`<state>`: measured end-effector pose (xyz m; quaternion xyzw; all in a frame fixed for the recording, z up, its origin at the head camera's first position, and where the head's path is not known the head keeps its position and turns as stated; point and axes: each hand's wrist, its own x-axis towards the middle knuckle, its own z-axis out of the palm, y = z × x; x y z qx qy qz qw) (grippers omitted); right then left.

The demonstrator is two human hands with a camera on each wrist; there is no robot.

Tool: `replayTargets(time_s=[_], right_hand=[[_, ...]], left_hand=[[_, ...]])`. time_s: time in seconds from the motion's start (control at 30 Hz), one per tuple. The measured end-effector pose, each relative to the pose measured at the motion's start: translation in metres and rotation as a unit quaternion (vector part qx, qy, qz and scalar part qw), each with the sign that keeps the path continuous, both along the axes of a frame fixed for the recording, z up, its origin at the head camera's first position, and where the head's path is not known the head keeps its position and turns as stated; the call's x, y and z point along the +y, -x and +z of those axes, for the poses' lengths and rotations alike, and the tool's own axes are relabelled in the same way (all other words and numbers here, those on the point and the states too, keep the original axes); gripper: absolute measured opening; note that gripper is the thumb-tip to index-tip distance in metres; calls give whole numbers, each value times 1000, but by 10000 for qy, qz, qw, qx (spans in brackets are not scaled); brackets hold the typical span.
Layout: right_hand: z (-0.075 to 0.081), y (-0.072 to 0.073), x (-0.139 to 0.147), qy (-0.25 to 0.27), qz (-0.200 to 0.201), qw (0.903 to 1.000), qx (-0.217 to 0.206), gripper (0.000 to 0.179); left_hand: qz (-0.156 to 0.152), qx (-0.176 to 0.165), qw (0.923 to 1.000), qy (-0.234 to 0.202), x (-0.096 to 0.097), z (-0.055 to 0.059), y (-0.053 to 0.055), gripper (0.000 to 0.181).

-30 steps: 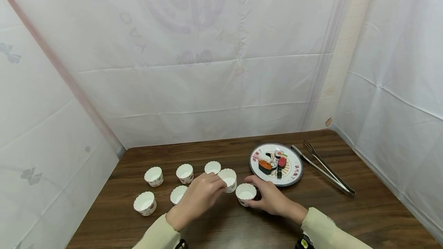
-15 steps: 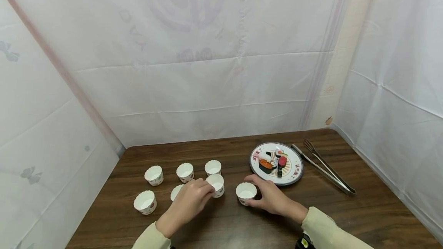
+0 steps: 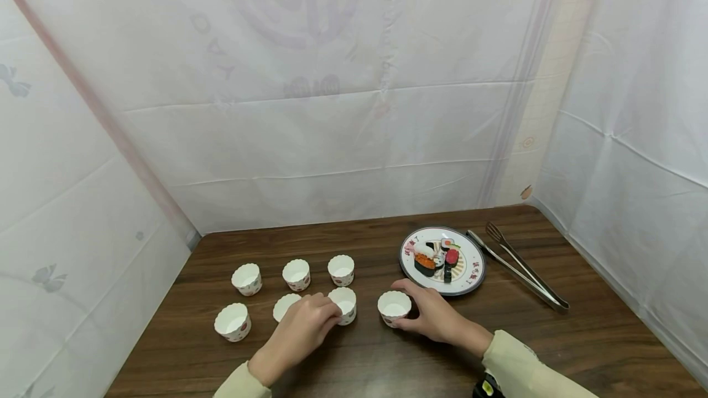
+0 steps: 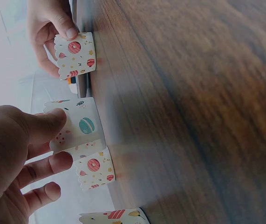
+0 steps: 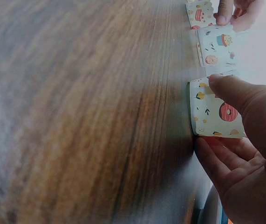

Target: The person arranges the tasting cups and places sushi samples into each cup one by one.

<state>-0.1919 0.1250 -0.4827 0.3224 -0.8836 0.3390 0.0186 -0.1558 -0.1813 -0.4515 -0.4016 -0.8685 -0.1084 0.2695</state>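
My left hand pinches the rim of a white paper baking cup with a scalloped edge, thumb pressed on its printed side. In the left wrist view that cup sits at the wood surface, overlapping another cup behind it. To the right, my right hand holds a second baking cup upright on the table, thumb on one side and fingers on the other. A red doughnut print shows on this cup in the right wrist view. Both cups look hollow inside.
Several more baking cups stand at left in two rows, including a front-left cup and a back cup; my left hand partly hides one cup. A plate of sushi-shaped pieces and metal tongs lie at right.
My left hand has brought its baking cup left and then toward me, to a spot in front of the rightmost back cup. The right hand and its cup have stayed put.
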Motion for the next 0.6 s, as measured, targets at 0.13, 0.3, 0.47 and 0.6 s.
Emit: replayTargets(time_s=[0.13,0.3,0.47,0.6], right_hand=[[1,-1,0,-5,-2,10000,-1,58],[3,-1,-1,-18,59,10000,-49,58],[6,2,-4,-122,133,9998,-79,58],[8,5,-9,-302,155,9993,-138,57]], left_hand=[[81,-165,9998,86,-1,-2,-2,17],[153,-398,9990,115,-1,-4,-5,20],[128,-419,9990,84,-2,-6,-5,22],[35,-356,9993,62,-2,-6,-4,22]])
